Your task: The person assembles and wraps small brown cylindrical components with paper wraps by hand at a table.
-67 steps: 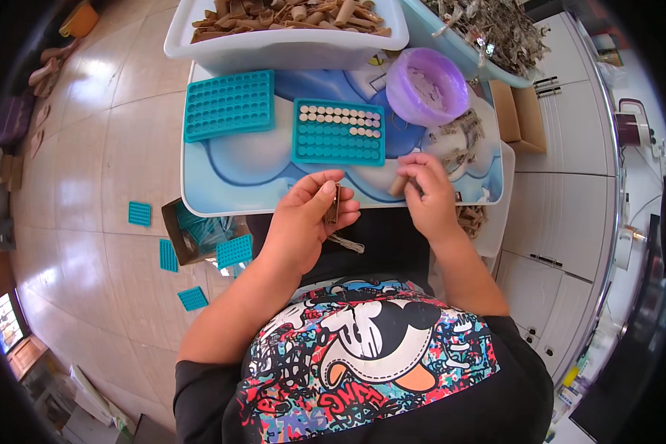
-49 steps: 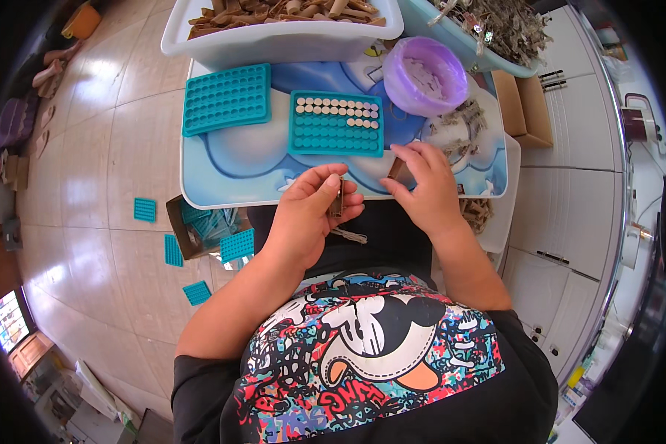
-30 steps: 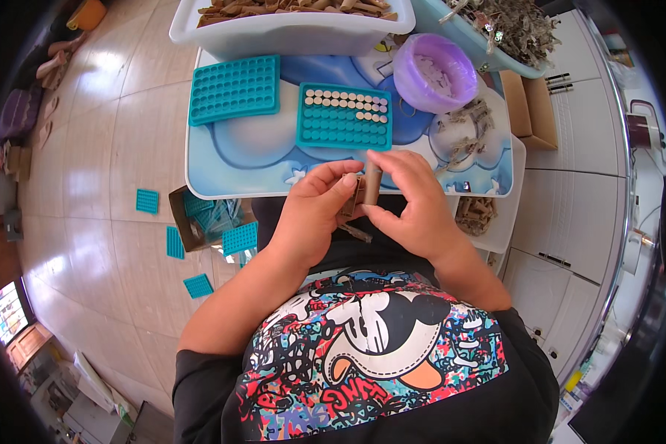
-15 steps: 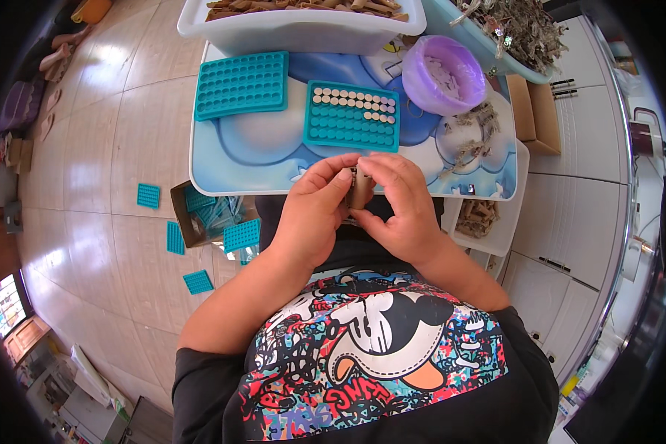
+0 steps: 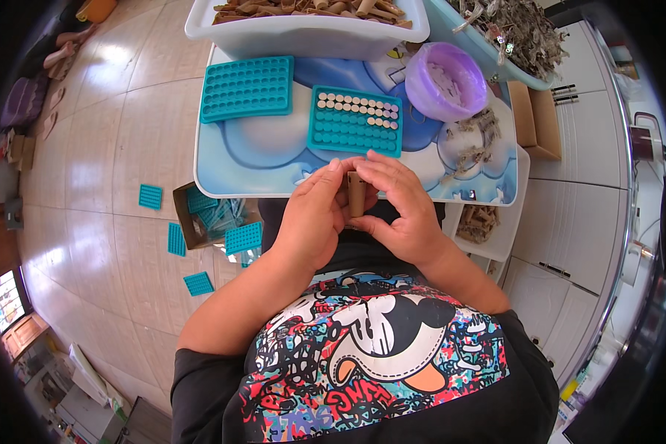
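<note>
My left hand (image 5: 312,214) and my right hand (image 5: 397,209) are cupped together at the near edge of the small blue-and-white table (image 5: 266,152). Between their fingers stands a short tan wooden piece (image 5: 356,194), held upright by both hands. Just beyond my fingertips lies a teal tray with round holes (image 5: 355,120); its far rows are filled with pale round ends. A second teal tray (image 5: 247,88), with all holes bare, lies to its left.
A white tub of brown wooden pieces (image 5: 303,26) stands at the table's far edge, a purple bowl (image 5: 446,81) at the right, a light-blue tub of grey scraps (image 5: 510,37) beyond it. An open carton (image 5: 213,218) and loose teal trays (image 5: 150,196) lie on the tiled floor at left.
My right hand came off the table and joined the left one. Both hands then drew back toward my body and now hold the wooden piece upright between them.
</note>
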Motion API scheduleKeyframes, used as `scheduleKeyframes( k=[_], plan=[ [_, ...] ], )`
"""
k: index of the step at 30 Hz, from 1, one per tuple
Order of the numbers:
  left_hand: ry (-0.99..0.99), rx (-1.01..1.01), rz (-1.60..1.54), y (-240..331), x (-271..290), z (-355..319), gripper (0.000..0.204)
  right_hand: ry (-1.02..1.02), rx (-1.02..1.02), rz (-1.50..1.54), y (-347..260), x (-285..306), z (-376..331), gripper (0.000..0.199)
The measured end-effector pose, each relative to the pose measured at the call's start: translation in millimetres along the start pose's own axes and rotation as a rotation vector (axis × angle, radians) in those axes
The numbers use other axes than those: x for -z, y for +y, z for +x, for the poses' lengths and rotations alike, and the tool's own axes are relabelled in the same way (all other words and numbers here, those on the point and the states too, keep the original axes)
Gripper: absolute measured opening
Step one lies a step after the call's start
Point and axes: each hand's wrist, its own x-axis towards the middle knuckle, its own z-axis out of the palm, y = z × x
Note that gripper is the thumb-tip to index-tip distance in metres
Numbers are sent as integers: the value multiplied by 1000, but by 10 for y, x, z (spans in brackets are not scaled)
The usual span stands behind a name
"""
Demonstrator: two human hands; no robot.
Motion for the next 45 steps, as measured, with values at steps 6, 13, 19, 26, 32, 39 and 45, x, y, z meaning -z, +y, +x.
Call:
scheduleKeyframes(
  k=[6, 13, 19, 26, 32, 39, 45],
  plan=[
    [-21, -11, -7, -24, 42, 8, 35, 12, -2, 19, 8, -2, 3, 64],
    [-41, -31, 193, -38, 5, -10, 38, 6, 12, 4, 51, -36, -28, 63],
    [-5, -231, 397, -101, -24, -64, 58, 48, -116, 137, 39, 71, -23, 53],
    [-152, -405, 973, -61, -35, -112, 63, 12, -110, 180, 111, 153, -29, 35],
    [-139, -440, 1007, -26, -49, -123, 48, 109, -170, 479, 174, 104, -85, 29],
    [-65, -463, 1126, 85, -114, -156, 27, 126, -360, 676, 60, 201, -127, 25],
    [-171, -784, 1352, 149, -208, -161, 26, 109, -238, 541, 44, 266, -159, 24]
  ],
)
